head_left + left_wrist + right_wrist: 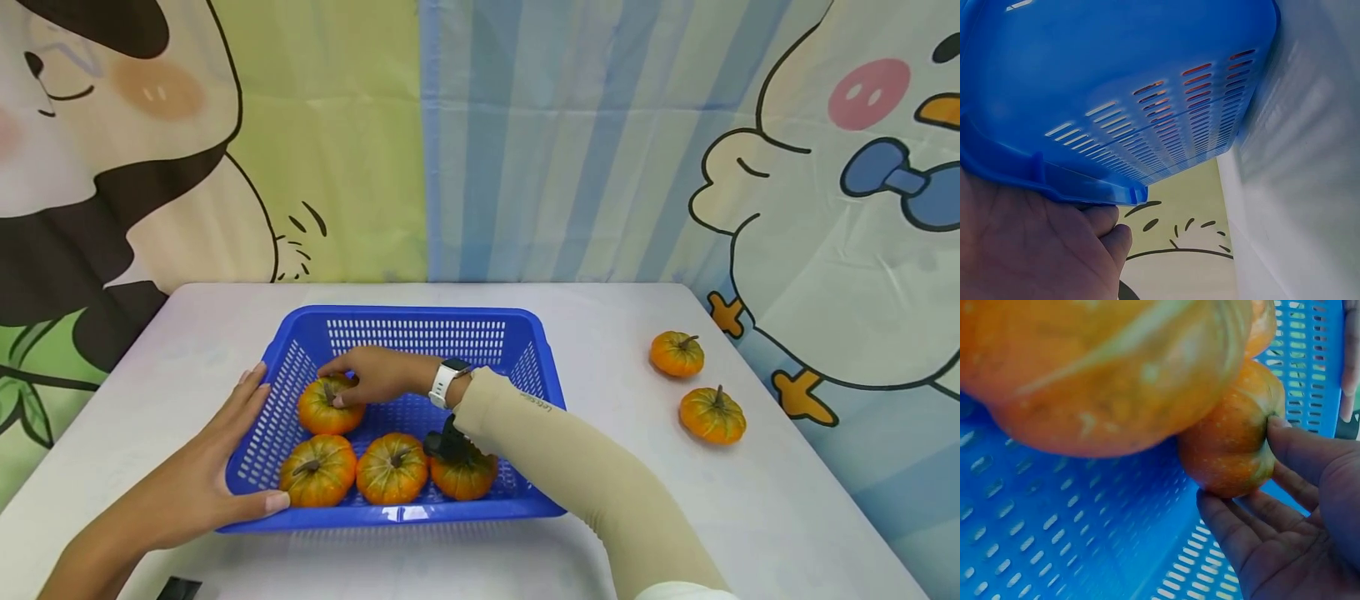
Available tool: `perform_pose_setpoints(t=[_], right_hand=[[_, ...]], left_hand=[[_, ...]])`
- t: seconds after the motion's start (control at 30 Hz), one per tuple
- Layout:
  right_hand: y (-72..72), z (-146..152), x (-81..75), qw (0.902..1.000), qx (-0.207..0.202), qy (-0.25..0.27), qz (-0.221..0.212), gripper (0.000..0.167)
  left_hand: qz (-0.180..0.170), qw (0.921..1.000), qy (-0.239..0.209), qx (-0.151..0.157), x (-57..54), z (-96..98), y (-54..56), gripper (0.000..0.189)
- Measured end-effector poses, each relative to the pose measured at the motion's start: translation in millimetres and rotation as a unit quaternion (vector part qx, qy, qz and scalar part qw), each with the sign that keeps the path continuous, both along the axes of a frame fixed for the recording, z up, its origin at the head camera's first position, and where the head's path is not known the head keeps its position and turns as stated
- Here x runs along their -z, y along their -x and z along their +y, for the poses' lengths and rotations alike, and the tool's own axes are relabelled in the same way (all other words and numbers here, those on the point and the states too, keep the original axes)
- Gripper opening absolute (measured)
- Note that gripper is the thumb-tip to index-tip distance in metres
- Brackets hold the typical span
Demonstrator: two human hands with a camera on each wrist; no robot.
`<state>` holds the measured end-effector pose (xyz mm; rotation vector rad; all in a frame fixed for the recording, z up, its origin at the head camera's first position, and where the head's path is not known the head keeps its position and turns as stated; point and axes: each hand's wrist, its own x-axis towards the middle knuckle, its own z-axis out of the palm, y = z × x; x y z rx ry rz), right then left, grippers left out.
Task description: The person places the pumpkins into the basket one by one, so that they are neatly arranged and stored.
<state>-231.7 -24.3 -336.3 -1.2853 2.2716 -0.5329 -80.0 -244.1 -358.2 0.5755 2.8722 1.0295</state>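
Note:
A blue plastic basket [420, 313] with slotted walls stands on the table. Inside its left part my right hand [378, 375] grips a small orange pumpkin [318, 414], thumb on one side and fingers on the other; the right wrist view shows the same pumpkin [1229, 447] between them. Three more pumpkins line the near wall: one at the left [318, 475], one in the middle [392, 471] and one [465, 479] partly covered by the wrist camera. My left hand [202, 475] rests along the basket's left rim, fingers straight and thumb on the near corner.
Two pumpkins lie on the table right of the basket, one farther back [677, 354] and one nearer [712, 415]. The white table [615, 500] ends at a cartoon-printed curtain [525, 142]. A small black object [178, 588] lies at the near left edge.

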Motion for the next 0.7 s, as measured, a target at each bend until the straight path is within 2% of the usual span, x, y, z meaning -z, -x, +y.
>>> perform_pose_setpoints(t=[0.27,0.37,0.53,0.7], right_hand=[[5.7,5,-3.4,0.9995,0.019,0.021,-0.017,0.063],[5.5,5,-6.5,0.9981,0.024,0.047,-0.03,0.06],[2.8,4,-12.2,0.9966,0.004,0.072,-0.04,0.057],[0.8,10,-28.4,0.9915,0.012,0.114,-0.061,0.051]], left_hand=[[0.007,0.9999,0.012,-0.001,-1.1,1.1,0.1,0.116],[0.008,0.9998,0.016,-0.001,-1.6,0.9,-0.5,0.116],[0.011,0.9998,0.017,-0.002,-2.1,0.6,-1.6,0.115],[0.011,0.9998,0.017,-0.001,-3.0,1.0,-1.5,0.116]])
